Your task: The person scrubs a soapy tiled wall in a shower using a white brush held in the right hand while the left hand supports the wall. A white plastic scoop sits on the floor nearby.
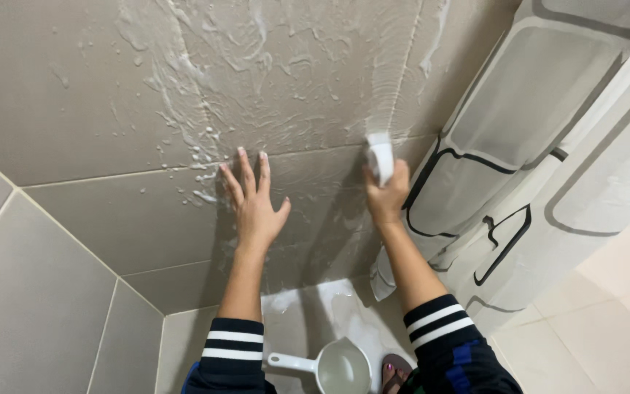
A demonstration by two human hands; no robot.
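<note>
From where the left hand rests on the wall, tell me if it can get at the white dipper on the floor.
Probably not without bending down. The left hand lies flat on the soapy tiled wall, arm stretched out, while the white dipper sits far below by the person's foot. Nothing blocks the way, though.

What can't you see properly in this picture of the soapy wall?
All head view:
- The white scrubbing tool: blurred, and the right hand covers its lower part, so its kind is unclear.
- The shower curtain: cut off by the top and right edges.
- The foot: cut off by the bottom edge.
- The white dipper: whether it holds water is unclear.
</note>
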